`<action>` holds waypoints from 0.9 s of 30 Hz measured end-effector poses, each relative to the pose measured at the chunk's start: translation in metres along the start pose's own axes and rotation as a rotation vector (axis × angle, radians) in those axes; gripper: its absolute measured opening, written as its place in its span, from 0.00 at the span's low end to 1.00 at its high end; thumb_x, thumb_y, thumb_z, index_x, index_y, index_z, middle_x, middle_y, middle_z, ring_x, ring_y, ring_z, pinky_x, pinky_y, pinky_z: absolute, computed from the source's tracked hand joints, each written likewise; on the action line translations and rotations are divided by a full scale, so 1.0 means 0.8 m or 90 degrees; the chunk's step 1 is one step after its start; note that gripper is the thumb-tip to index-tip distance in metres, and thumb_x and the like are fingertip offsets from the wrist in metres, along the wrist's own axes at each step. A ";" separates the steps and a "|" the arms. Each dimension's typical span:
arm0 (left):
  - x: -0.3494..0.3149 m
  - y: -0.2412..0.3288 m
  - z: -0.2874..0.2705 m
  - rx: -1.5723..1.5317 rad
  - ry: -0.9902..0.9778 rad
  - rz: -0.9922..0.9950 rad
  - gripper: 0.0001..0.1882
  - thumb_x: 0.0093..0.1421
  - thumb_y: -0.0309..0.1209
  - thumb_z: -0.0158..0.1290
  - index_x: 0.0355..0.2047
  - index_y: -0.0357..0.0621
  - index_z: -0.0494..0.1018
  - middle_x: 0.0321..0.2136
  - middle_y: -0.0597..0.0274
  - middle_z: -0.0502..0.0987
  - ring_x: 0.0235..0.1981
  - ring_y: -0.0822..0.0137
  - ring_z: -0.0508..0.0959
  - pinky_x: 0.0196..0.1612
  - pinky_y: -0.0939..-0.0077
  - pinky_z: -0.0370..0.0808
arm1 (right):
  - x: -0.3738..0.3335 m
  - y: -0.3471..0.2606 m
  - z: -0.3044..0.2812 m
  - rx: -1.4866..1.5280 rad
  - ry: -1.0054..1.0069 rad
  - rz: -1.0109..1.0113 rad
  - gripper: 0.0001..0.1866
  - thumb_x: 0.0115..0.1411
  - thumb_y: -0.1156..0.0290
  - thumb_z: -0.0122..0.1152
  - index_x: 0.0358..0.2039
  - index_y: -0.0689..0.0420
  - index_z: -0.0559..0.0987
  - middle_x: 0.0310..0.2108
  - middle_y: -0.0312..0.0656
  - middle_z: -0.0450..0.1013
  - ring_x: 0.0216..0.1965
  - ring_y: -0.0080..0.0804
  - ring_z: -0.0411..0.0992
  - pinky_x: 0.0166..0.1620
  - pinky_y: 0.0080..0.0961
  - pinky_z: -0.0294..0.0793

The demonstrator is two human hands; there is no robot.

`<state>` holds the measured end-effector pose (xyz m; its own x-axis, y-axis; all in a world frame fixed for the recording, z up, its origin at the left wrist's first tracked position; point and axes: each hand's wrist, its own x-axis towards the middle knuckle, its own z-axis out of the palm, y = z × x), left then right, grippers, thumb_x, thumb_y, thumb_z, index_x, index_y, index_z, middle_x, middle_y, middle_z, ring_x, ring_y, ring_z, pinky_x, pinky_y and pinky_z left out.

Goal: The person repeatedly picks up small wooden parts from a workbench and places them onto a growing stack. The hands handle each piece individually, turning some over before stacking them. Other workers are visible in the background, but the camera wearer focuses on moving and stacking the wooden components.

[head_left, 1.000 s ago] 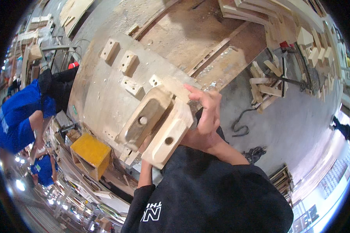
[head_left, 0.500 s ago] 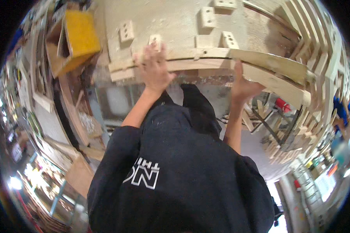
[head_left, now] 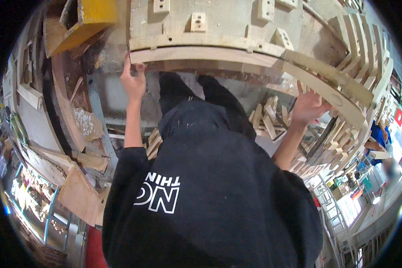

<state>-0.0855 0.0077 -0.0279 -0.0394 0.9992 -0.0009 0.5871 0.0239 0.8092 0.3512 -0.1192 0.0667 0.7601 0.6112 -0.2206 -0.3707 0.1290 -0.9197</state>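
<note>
A long pale curved wooden strip (head_left: 201,54) lies along the near edge of a plywood board (head_left: 230,27), a thin dark gap between them. At the strip's left end, my left hand (head_left: 134,82) has its index finger stretched up against the end and its other fingers partly bent. My right hand (head_left: 309,107) is by the near side of the strip's right part, fingers spread; whether it touches the wood is hard to tell. A darker plank (head_left: 326,70) lies along the far side of that right part. Small drilled wooden blocks (head_left: 198,22) stand on the board.
A yellow-faced wooden box (head_left: 97,12) stands at the far left. Curved wooden pieces (head_left: 359,49) are stacked at the right. Offcuts (head_left: 270,118) lie below the strip, and long boards (head_left: 40,120) lean at the left. Another person in blue (head_left: 379,134) is at the far right.
My left hand has moved left from the strip's middle to its left end. My right hand has shifted right and its fingers have spread. The view has shifted too.
</note>
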 end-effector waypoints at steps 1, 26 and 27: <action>0.000 0.007 -0.008 -0.001 -0.017 -0.016 0.40 0.62 0.59 0.48 0.57 0.33 0.67 0.55 0.45 0.72 0.57 0.58 0.71 0.58 0.69 0.65 | -0.007 -0.012 0.004 -0.042 -0.021 0.041 0.49 0.57 0.27 0.39 0.67 0.53 0.56 0.68 0.40 0.54 0.69 0.44 0.50 0.65 0.61 0.49; 0.101 0.229 0.022 -0.571 -0.087 0.027 0.30 0.71 0.46 0.34 0.58 0.29 0.62 0.55 0.46 0.70 0.57 0.56 0.69 0.63 0.62 0.62 | -0.151 -0.206 -0.183 0.041 -0.331 0.150 0.57 0.32 0.33 0.74 0.53 0.65 0.70 0.42 0.48 0.73 0.43 0.39 0.73 0.48 0.43 0.70; 0.139 0.248 0.049 -0.546 -0.088 0.139 0.31 0.70 0.47 0.35 0.60 0.31 0.61 0.58 0.46 0.67 0.57 0.56 0.70 0.63 0.61 0.62 | -0.145 -0.219 -0.183 0.013 -0.319 0.081 0.56 0.31 0.33 0.75 0.53 0.65 0.71 0.42 0.47 0.74 0.43 0.39 0.73 0.48 0.41 0.70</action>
<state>0.0584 0.1245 0.1096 0.1328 0.9748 0.1793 -0.2383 -0.1442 0.9604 0.4056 -0.3269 0.2057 0.3610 0.9215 -0.1432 -0.4572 0.0410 -0.8884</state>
